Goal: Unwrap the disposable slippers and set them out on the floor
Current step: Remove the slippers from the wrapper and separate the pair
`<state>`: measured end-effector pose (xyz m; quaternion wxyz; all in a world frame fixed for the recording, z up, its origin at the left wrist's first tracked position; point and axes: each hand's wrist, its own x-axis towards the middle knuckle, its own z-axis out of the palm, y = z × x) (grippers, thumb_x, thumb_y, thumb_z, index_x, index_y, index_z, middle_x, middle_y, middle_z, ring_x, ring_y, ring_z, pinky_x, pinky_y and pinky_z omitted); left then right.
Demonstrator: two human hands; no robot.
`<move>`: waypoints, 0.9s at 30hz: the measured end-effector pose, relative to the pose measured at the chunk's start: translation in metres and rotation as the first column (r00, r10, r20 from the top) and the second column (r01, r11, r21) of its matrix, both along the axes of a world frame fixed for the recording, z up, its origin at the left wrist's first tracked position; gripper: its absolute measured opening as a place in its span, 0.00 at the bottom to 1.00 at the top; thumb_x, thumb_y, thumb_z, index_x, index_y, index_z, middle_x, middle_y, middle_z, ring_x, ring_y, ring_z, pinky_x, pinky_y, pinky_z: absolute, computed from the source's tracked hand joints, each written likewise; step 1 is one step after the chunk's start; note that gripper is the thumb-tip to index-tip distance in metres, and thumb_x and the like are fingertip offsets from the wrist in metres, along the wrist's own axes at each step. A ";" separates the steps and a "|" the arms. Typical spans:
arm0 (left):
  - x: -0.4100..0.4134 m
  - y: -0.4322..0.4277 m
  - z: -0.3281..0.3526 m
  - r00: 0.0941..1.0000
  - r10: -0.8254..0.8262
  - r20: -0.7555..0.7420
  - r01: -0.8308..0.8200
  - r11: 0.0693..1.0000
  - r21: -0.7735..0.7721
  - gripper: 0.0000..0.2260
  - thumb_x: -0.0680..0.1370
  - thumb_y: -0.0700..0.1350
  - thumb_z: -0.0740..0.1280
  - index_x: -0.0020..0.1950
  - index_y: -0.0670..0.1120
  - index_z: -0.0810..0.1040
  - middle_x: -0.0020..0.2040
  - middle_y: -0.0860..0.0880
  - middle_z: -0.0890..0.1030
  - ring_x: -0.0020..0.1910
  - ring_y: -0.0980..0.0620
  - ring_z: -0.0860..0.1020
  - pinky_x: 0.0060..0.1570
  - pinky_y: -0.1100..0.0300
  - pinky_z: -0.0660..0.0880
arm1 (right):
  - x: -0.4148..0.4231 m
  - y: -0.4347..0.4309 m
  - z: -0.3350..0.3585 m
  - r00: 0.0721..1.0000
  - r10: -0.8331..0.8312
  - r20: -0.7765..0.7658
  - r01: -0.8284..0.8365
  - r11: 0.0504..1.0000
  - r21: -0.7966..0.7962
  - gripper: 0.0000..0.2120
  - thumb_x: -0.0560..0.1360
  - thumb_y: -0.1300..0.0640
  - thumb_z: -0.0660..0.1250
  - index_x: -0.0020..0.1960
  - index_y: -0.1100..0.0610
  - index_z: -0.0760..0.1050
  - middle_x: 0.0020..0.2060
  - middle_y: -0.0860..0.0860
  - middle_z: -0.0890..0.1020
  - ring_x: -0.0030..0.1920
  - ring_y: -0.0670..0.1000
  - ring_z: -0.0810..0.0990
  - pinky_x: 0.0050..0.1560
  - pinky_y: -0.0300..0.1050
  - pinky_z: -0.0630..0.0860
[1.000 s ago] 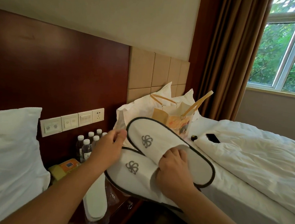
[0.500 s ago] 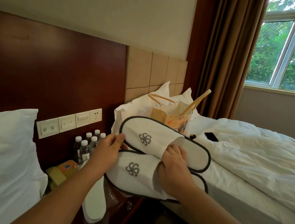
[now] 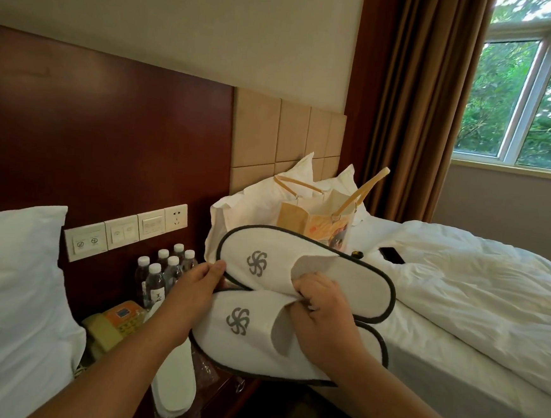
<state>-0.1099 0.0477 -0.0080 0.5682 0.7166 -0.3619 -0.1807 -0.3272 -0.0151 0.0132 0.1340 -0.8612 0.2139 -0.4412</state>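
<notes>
- Slippers (image 3: 292, 309) — two white terry ones with dark piping, already out of their wrap, held overlapping in the air just in front of the near edge of the bed (image 3: 456, 322).
- Right hand (image 3: 321, 318) pinches both vamp edges together; left hand (image 3: 195, 288) pinches the upper slipper's toe rim.
- Light, soft and floppy, I judge — best taken at the stiffer sole edge or vamp mouth.
- Since the earlier frame the pair sits squarer, the lower slipper's heel showing more.

Two white slippers (image 3: 292, 309), dark-edged, grey pinwheel logos, unwrapped and held up overlapping, toes pointing to nine o'clock, one at twelve o'clock of the other.
</notes>
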 end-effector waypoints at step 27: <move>-0.052 -0.005 -0.027 0.811 -0.149 -0.565 0.109 0.989 -0.105 0.15 0.83 0.54 0.60 0.57 0.45 0.80 0.55 0.39 0.83 0.55 0.38 0.81 0.59 0.37 0.76 | -0.015 0.005 0.029 0.984 -0.175 0.029 0.106 0.708 0.698 0.15 0.65 0.43 0.67 0.34 0.56 0.76 0.26 0.47 0.74 0.29 0.45 0.74 0.32 0.43 0.71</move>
